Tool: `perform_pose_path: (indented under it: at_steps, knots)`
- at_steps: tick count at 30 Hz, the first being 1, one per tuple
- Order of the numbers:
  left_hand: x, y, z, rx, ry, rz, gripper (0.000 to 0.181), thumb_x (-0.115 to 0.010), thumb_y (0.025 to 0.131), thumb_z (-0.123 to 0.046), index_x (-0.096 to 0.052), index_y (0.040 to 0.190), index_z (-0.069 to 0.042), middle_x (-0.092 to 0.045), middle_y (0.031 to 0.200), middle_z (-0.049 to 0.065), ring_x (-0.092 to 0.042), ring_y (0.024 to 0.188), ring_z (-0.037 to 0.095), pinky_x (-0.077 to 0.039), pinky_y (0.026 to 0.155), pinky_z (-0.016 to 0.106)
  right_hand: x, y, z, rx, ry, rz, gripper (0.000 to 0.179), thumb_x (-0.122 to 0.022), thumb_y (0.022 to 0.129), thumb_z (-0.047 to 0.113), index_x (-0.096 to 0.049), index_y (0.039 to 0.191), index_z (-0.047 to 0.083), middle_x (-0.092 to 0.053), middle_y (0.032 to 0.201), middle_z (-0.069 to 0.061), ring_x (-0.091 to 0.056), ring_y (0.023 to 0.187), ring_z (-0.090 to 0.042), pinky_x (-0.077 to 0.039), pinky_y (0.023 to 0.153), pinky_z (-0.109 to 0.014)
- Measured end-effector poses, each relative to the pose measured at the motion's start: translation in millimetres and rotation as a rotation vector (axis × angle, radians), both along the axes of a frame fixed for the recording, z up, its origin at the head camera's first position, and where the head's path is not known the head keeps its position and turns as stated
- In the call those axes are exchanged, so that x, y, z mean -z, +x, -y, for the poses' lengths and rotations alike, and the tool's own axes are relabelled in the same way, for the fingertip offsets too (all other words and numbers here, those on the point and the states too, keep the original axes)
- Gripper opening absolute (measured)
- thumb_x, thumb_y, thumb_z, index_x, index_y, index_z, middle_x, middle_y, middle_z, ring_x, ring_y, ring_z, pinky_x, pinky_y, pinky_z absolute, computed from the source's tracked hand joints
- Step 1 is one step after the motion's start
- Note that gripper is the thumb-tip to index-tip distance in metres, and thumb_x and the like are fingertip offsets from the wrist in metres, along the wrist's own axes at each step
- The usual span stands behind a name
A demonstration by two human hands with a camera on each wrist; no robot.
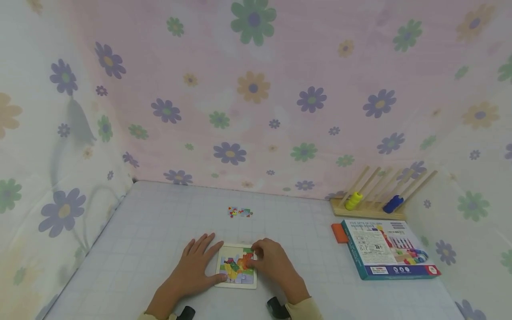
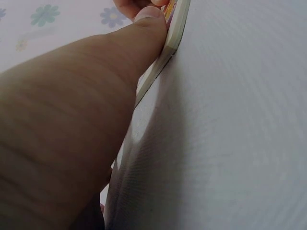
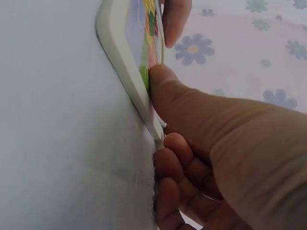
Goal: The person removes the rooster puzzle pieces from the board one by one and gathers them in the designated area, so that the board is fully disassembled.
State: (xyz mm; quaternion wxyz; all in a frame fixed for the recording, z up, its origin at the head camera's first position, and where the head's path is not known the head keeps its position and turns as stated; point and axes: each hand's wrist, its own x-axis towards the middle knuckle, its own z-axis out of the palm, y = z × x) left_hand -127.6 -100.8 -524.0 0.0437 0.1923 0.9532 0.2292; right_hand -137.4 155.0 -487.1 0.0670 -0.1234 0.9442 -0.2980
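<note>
A small jigsaw puzzle (image 1: 239,279) in a pale tray frame lies flat on the table, its colourful picture partly filled and its upper left showing bare backing. My left hand (image 1: 192,271) rests at its left side with fingers spread, the thumb on the lower left corner. With my right hand (image 1: 276,264) I hold the right side: the thumb (image 3: 165,81) presses on the picture, while the curled fingers (image 3: 170,163) sit at the frame's edge. Any piece under those fingertips is hidden. Two loose jigsaw pieces (image 1: 245,213) lie beyond the tray.
To the right lies a boxed toy set (image 1: 390,249) with an orange block (image 1: 339,233) against its left side. Behind it stands a wooden peg rack (image 1: 368,209) with yellow beads (image 1: 354,201) and blue beads (image 1: 393,204). Flowered cloth (image 1: 256,133) surrounds the table.
</note>
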Motion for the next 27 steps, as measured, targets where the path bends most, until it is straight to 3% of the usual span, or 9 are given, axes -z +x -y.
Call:
perform_pose_path:
  at_steps: [6, 10, 18, 27]
  knots:
    - [1.2, 0.4, -1.0, 0.0, -0.003, -0.01, 0.089, -0.069, 0.08, -0.073, -0.048, 0.152, -0.024, -0.036, 0.165, 0.01, -0.026, 0.155, 0.035, -0.019, 0.124, 0.065, 10.3, -7.6, -8, -0.044, -0.03, -0.011, 0.036, -0.09, 0.077, 0.031, -0.064, 0.096, 0.016, -0.053, 0.09, 0.006, -0.044, 0.076, -0.005, -0.041, 0.065, -0.019]
    - [2.0, -0.1, -1.1, -0.002, -0.018, -0.015, 0.09, -0.068, 0.08, -0.075, -0.048, 0.152, -0.025, -0.036, 0.165, 0.009, -0.027, 0.155, 0.035, -0.02, 0.124, 0.065, 12.2, -10.5, -10, -0.082, -0.038, -0.033, 0.029, -0.09, 0.077, 0.031, -0.066, 0.087, 0.018, -0.055, 0.091, 0.008, -0.043, 0.074, -0.003, -0.04, 0.063, -0.018]
    - [1.2, 0.1, -0.5, -0.001, -0.004, -0.016, 0.09, -0.068, 0.08, -0.074, -0.048, 0.152, -0.025, -0.036, 0.165, 0.01, -0.027, 0.155, 0.035, -0.02, 0.124, 0.065, 3.3, -6.9, -3, -0.039, 0.035, 0.004, 0.038, -0.09, 0.078, 0.029, -0.076, 0.107, 0.01, -0.062, 0.092, 0.006, -0.048, 0.074, -0.004, -0.044, 0.063, -0.02]
    - [1.0, -0.2, 0.5, 0.005, -0.01, -0.021, 0.09, -0.066, 0.08, -0.076, -0.048, 0.152, -0.025, -0.036, 0.165, 0.01, -0.027, 0.155, 0.036, -0.02, 0.124, 0.066, -3.2, -0.4, 11, 0.018, 0.126, -0.039, 0.034, -0.09, 0.077, 0.022, -0.079, 0.103, 0.004, -0.068, 0.091, 0.0, -0.053, 0.074, -0.008, -0.049, 0.066, -0.025]
